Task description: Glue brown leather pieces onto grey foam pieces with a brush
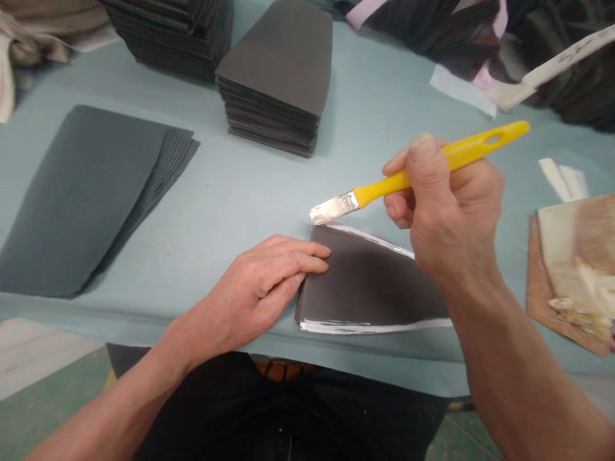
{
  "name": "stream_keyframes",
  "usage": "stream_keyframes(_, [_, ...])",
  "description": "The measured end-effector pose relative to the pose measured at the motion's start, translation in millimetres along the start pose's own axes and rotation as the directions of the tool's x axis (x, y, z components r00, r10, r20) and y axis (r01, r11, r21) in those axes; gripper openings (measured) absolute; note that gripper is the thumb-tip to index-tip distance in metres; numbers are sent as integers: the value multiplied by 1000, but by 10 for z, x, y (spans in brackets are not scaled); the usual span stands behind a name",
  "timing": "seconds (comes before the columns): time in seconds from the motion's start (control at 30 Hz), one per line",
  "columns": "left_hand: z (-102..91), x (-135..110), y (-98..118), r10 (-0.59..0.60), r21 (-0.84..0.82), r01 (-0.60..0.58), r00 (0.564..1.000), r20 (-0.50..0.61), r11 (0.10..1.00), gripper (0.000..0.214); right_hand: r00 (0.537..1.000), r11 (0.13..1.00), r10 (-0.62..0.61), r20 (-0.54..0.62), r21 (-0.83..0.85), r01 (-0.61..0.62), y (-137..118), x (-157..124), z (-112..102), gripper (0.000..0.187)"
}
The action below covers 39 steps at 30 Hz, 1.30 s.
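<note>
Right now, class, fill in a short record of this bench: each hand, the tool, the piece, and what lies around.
Left hand: flat, fingers pressing the left end of the dark piece
Right hand: gripping the yellow brush
Brush: bristles white, at the piece's far corner
Dark piece: white paste along two edges
Around: tall stack, fanned pile, smeared board on the table

Pale blue table: fanned dark sheets at left, stack of dark pieces back centre, another stack back left, dark piece with white-smeared edges by the front edge, brown board at right (pale residue on it, maybe glue).
</note>
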<state>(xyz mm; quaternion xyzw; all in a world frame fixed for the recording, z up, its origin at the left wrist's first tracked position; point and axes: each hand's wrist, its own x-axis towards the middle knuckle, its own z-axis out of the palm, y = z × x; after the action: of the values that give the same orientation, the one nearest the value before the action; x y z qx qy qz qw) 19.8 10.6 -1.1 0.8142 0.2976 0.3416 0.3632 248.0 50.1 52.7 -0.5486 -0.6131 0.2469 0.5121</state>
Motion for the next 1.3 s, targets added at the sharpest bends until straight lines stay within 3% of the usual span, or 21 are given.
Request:
stream_keyframes(0.7, [14,0,-19,-15,8,15,1000,0,1000,29,1000,998,28,12,-50,-27,49,-43,-339,46])
stream_keyframes(1.3, [-10,5,20,-92,51,91,996,21,995,26,997,996,-11,-71,-93,4,194,-143,-593,50])
